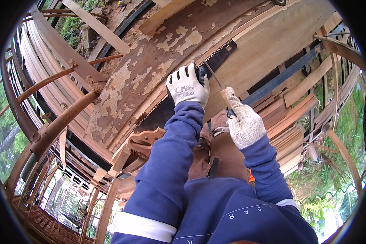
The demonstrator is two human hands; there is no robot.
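A hand saw [156,114] lies slantwise across the plank, its toothed edge toward the far left side and its wooden handle [147,140] at the near left. Wearing a white glove with dark fingertips, my left hand [188,86] is clamped over the middle of the blade, fingers curled across the toothed edge. My gloved right hand [247,122] is wrapped round the wooden grip of a thin metal file [214,76], index finger stretched along the grip. The file's tip reaches the saw teeth beside my left thumb; whether they touch, I cannot tell.
A pale wide board [272,49] runs beside the saw, and a brown plank with flaking patches [122,95] lies beyond it. Long boards [49,53] are stacked at left, shorter wood pieces [290,118] at right. Rusty metal pipes [65,118] jut in at left.
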